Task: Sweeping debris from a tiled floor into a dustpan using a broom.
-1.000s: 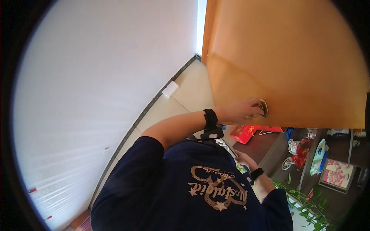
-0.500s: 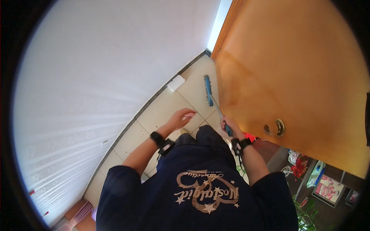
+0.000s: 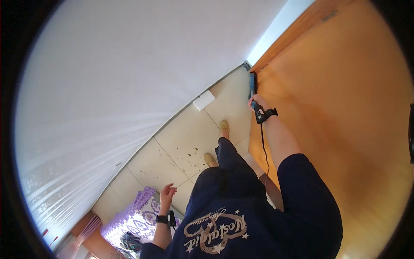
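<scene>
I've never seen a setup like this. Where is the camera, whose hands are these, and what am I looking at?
There's no machine working here: these are a person's bare hands. A wide camera worn on the head looks down, which is why straight edges bend and the rim is black. The right hand grips a blue brush, beside the wooden door. The left hand is held out, seemingly empty, near a purple patterned cloth. On the tiled floor are dark specks and a white box by the wall.
</scene>
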Motion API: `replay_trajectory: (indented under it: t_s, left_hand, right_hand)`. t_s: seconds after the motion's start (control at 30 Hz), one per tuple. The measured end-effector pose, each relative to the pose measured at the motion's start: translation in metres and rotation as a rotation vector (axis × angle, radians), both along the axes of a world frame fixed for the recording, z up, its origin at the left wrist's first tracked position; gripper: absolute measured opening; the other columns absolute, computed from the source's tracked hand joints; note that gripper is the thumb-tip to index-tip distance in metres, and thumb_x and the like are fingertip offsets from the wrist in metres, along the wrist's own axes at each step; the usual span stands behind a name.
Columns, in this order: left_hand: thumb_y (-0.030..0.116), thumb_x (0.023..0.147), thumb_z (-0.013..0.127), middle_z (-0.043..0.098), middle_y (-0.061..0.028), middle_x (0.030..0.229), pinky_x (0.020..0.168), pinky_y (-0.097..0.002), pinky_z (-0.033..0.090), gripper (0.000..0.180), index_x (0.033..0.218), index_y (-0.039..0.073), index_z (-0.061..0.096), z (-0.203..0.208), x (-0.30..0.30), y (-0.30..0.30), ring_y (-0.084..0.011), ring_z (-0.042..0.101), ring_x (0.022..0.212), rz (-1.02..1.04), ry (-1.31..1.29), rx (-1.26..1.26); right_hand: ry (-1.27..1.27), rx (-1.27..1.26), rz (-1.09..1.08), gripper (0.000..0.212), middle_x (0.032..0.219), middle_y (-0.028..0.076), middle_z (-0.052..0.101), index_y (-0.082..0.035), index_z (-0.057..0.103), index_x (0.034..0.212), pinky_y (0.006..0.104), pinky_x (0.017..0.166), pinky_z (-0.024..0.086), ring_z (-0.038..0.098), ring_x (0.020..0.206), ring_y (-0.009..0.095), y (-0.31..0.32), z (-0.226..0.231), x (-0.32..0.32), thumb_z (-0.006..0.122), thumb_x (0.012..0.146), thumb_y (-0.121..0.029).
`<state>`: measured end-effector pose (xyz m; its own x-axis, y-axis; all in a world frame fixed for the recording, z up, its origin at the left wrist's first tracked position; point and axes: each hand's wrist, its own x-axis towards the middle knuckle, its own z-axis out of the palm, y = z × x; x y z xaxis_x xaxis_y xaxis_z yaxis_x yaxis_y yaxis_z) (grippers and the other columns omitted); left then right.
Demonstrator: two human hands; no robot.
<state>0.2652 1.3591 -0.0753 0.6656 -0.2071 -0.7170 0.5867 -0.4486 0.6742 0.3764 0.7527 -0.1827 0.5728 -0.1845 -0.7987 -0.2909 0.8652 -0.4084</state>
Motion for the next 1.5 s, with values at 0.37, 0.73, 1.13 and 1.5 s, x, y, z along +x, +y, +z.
replay_trajectory:
  t_s: [0.37,0.73,1.13,1.5]
  left_hand:
    - [0.006,0.083,0.047,0.061,-0.0088,0.087,0.069,-0.0238,0.047,0.029,0.111,0.000,0.049,0.032,0.047,-0.082,-0.0140,0.059,0.077,0.182,0.028,0.006]
    - [0.004,0.081,0.047,0.061,-0.0082,0.084,0.071,-0.0238,0.047,0.028,0.108,0.000,0.052,0.014,0.030,-0.051,-0.0134,0.059,0.076,0.045,-0.061,-0.036]
    - [0.004,0.081,0.045,0.062,-0.0080,0.084,0.071,-0.0245,0.047,0.027,0.107,0.002,0.053,0.030,0.011,-0.026,-0.0136,0.059,0.078,-0.317,-0.239,-0.214]
    - [0.006,0.079,0.053,0.056,-0.0084,0.104,0.085,-0.0289,0.041,0.044,0.122,0.008,0.043,0.127,-0.022,-0.164,-0.0168,0.052,0.099,-0.886,-0.347,-0.567]
  right_hand:
    - [0.060,-0.020,0.249,0.015,0.052,0.002,0.042,-0.008,0.038,0.066,0.0254,0.034,0.037,0.043,0.040,0.013,-0.034,0.022,-0.009,0.044,0.079,-0.012]
    - [0.151,-0.108,0.667,0.020,0.051,0.002,0.039,-0.008,0.038,0.067,0.0256,0.041,0.038,0.043,0.045,0.012,0.050,-0.052,-0.069,0.040,0.085,-0.014]
    - [-0.063,-0.128,0.724,0.026,0.063,0.008,0.058,-0.002,0.051,0.066,0.0287,0.052,0.046,0.056,0.055,0.018,0.258,0.010,-0.267,0.045,0.086,-0.018]
    - [0.294,-0.679,1.249,0.062,0.074,0.010,0.058,-0.002,0.027,0.125,0.0308,0.042,0.044,0.056,0.056,0.017,0.265,0.044,-0.423,0.059,0.074,-0.019]
